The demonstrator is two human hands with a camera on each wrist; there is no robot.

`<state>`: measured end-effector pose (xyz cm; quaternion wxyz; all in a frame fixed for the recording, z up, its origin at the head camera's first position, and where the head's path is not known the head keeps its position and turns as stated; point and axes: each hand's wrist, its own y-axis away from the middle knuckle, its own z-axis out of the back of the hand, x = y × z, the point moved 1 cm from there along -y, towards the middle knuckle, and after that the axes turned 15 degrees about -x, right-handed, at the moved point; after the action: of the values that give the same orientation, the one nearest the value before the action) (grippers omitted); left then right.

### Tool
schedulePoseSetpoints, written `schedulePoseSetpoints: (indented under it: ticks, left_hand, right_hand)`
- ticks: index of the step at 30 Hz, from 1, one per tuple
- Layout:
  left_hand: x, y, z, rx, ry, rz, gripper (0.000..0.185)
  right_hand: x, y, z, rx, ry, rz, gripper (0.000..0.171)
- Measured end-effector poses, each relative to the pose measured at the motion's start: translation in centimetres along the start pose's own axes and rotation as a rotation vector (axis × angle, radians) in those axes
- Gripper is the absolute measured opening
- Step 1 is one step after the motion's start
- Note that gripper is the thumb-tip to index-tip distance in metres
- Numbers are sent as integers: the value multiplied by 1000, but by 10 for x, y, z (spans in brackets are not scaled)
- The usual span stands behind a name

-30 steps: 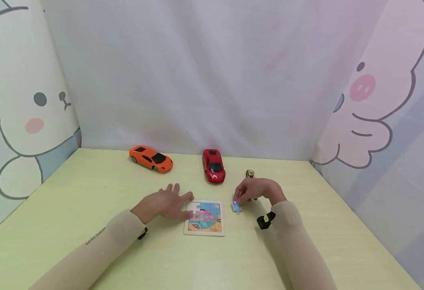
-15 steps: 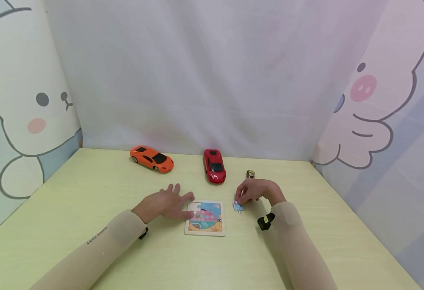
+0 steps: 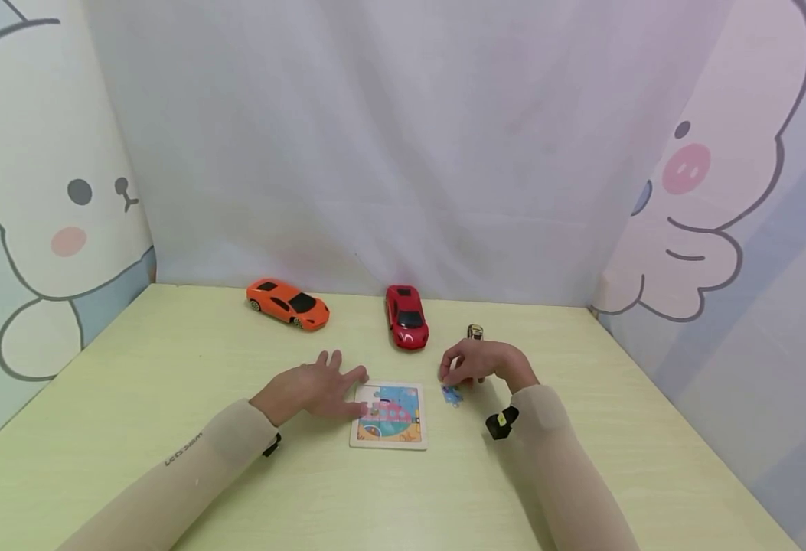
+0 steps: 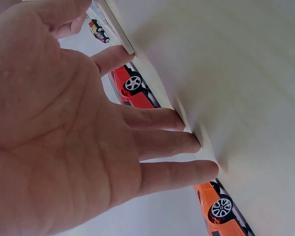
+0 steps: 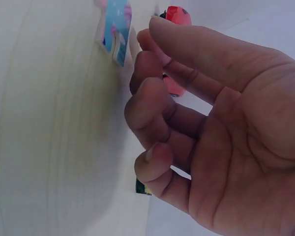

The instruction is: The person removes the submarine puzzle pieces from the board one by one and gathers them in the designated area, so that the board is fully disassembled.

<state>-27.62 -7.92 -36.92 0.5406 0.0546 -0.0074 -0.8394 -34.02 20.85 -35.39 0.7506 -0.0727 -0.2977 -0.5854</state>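
A square jigsaw puzzle in a pale frame [image 3: 389, 446] lies on the table, its picture pink and blue. My left hand [image 3: 316, 389] is spread at its left side, the thumb over the puzzle's left part and the index finger at its top left corner. In the left wrist view the other fingertips [image 4: 209, 169] rest on the table. A loose blue puzzle piece [image 3: 451, 395] lies right of the frame. Just behind it is my right hand [image 3: 474, 361], fingers loosely bent; in the right wrist view the thumb tip stands a little apart from the piece [image 5: 117, 29].
An orange toy car [image 3: 288, 304] stands at the back left and a red toy car [image 3: 407, 317] at the back middle. A small yellow and black toy car [image 3: 474, 331] is partly hidden behind my right hand. Curtains with cartoon animals enclose the table.
The loose piece has turned and shows darker blue beside the fingertips. My right hand has shifted slightly left. The left hand and the framed puzzle stay where they were.
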Motion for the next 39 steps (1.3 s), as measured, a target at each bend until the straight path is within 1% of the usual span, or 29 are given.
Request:
schedulePoseSetpoints:
  ticks: [6, 14, 18, 28, 33, 39]
  left_hand:
    - [0, 0, 0, 1, 16, 0, 60]
    - [-1, 1, -1, 1, 19, 1, 60]
    - [-1, 0, -1, 3, 5, 0, 61]
    - [-1, 0, -1, 7, -6, 23, 63]
    - [-2, 0, 0, 12, -17, 27, 63]
    - [-2, 1, 1, 13, -17, 26, 63]
  right_hand:
    - [13, 2, -4, 15, -22, 34, 6]
    - [30, 4, -14, 21, 10, 91, 6]
    - [39, 3, -20, 22, 30, 138, 6]
    - [60, 5, -36, 28, 102, 225, 16]
    - [67, 7, -40, 24, 111, 230, 19]
    - [68, 9, -39, 44, 104, 204, 23]
